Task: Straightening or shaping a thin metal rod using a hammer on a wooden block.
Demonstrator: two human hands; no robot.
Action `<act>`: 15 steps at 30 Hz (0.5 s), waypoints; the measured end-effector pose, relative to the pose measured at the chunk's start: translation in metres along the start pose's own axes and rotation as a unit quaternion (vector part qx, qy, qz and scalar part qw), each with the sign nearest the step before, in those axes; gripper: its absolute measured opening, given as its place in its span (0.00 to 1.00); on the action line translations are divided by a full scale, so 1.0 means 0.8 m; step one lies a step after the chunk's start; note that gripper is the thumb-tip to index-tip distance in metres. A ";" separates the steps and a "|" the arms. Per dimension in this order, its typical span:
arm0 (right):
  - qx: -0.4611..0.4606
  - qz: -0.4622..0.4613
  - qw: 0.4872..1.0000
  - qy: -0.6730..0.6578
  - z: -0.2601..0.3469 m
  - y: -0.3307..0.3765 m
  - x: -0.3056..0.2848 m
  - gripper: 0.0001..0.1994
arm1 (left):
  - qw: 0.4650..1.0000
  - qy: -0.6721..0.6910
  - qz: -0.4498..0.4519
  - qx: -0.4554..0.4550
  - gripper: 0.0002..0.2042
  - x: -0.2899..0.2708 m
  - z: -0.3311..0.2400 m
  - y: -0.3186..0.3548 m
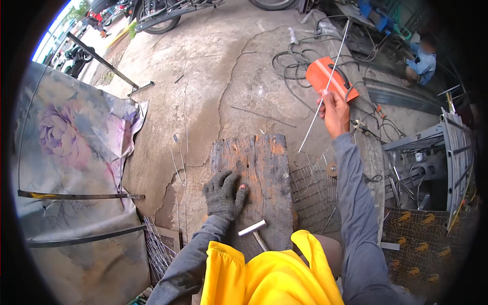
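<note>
My left hand, in a dark grey knit glove with a bare thumb tip, lies flat on the left part of a worn wooden board, holding nothing. A hammer with a silvery head rests on the board close to me; yellow cloth hides the end of its handle. Out to the right, my bare right hand grips a long thin metal rod near its middle. The rod slants, its top pointing away from me. Beyond that hand an orange-cased machine sits on the concrete.
Black cable coils beside the machine. A bent U-shaped rod and a straight rod lie on the floor. Wire mesh is right of the board. Flowered sheeting stands left, a metal frame right. A person crouches far right.
</note>
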State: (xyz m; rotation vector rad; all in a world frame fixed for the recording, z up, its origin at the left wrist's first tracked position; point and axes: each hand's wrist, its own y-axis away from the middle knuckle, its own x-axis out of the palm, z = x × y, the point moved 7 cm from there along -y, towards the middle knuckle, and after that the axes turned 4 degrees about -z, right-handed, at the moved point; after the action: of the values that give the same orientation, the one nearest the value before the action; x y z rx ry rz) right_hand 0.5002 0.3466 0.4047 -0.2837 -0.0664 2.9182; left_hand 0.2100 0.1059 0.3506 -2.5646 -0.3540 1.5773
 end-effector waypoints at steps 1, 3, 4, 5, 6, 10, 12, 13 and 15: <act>0.015 0.020 0.999 -0.028 0.030 0.044 -0.006 0.16 | 1.000 -0.009 0.006 0.008 0.22 -0.001 0.002 0.002; 0.061 0.071 0.992 -0.084 0.070 0.147 -0.004 0.17 | 1.000 0.005 -0.014 0.021 0.20 -0.020 0.001 0.003; 0.093 0.090 0.986 -0.105 0.079 0.205 -0.008 0.17 | 0.999 0.025 0.001 0.022 0.21 -0.033 -0.008 0.001; 0.129 0.121 0.978 -0.111 0.080 0.262 -0.006 0.16 | 0.999 0.031 0.007 0.031 0.21 -0.042 -0.009 -0.001; 0.164 0.150 0.968 -0.117 0.075 0.318 -0.006 0.16 | 0.999 0.029 0.004 0.026 0.21 -0.057 -0.015 0.017; 0.275 0.234 0.924 -0.124 0.021 0.492 0.017 0.14 | 0.961 0.248 0.112 -0.053 0.18 -0.066 -0.024 0.100; 0.307 0.243 0.913 -0.117 0.006 0.547 0.026 0.13 | 0.908 0.371 0.160 -0.110 0.19 -0.073 -0.038 0.190; 0.323 0.256 0.902 -0.129 -0.003 0.570 0.029 0.13 | 0.844 0.433 0.254 -0.188 0.19 -0.081 -0.053 0.235; 0.330 0.270 0.896 -0.119 -0.003 0.598 0.034 0.13 | 0.766 0.539 0.262 -0.234 0.19 -0.095 -0.079 0.320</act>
State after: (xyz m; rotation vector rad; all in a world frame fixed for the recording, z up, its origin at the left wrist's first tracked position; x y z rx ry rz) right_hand 0.3779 -0.1155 0.3663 0.2081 1.1114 3.2404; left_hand 0.2693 -0.1592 0.3905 -3.5904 0.1483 -0.2588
